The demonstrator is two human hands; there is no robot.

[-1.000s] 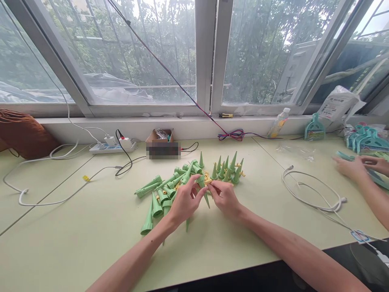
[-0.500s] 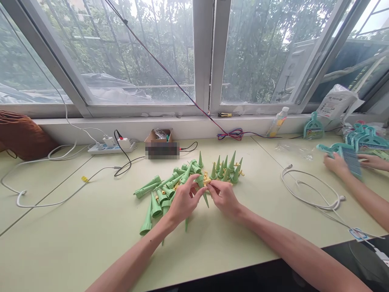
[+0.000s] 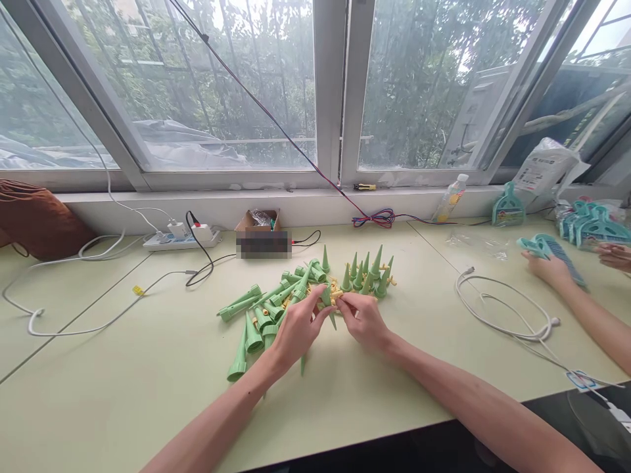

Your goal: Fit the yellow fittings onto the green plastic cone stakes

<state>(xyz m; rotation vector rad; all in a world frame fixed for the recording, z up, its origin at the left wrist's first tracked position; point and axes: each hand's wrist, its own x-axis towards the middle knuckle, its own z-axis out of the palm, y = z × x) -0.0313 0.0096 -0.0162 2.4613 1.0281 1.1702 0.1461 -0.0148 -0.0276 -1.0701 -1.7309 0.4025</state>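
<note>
A pile of light green plastic cone spikes (image 3: 261, 310) lies on the pale green table (image 3: 148, 368), with several more standing upright (image 3: 367, 272) behind it and small yellow parts (image 3: 336, 287) scattered between. My left hand (image 3: 296, 332) is closed round one green spike (image 3: 329, 303), its tip pointing down toward me. My right hand (image 3: 362, 318) pinches a small yellow part (image 3: 339, 297) against the top of that spike. Both hands meet just in front of the pile.
A power strip (image 3: 180, 238) with plugs and cables, a small cardboard box (image 3: 260, 226) and a brown bag (image 3: 39, 217) lie along the window sill. A white cable (image 3: 503, 309) loops at right. Another person's hand (image 3: 545, 268) holds a teal brush (image 3: 552, 248) beside teal dustpans (image 3: 591, 226).
My hands have stayed together on the spike, which has tilted slightly. The other person at right has picked up a teal brush and drawn it toward the far right.
</note>
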